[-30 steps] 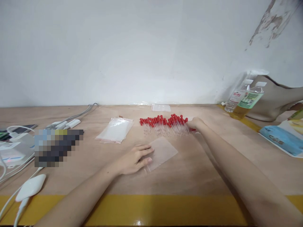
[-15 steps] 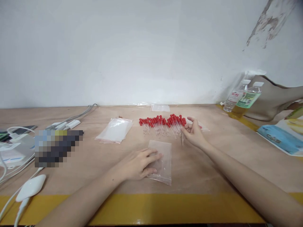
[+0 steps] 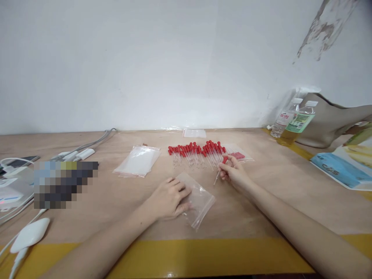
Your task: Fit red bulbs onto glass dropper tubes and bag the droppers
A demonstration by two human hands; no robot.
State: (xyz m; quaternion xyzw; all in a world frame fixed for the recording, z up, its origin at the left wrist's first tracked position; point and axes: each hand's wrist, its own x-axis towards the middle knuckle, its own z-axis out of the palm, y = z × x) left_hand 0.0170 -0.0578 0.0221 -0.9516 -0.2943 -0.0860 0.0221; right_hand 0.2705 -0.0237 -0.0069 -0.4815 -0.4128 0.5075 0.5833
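Observation:
A clear zip bag (image 3: 198, 197) lies slanted on the table, its zip end toward the lower right. My left hand (image 3: 171, 199) rests on its left part, the thumb apart from the bent fingers. Pinched in my right hand (image 3: 234, 172) is a dropper (image 3: 224, 159) with a red bulb, its thin clear tube slanting down to the left. Just beyond lies a row of red-bulbed droppers (image 3: 193, 151), tubes toward me. Behind my right hand is a clear bag of droppers (image 3: 240, 155), partly hidden. A stack of clear bags (image 3: 138, 161) lies to the left.
Another clear bag (image 3: 194, 133) lies near the wall. At the right stand two bottles (image 3: 300, 120) by a grey-beige bag (image 3: 312, 131), with a blue package (image 3: 331, 168) nearer. Chargers and cables (image 3: 30, 236) cover the left side. Yellow tape (image 3: 186, 255) edges the table.
My right hand has drawn back from the row with a dropper, whose red bulb now shows. Under my left hand the zip bag has turned, its zip end swinging right.

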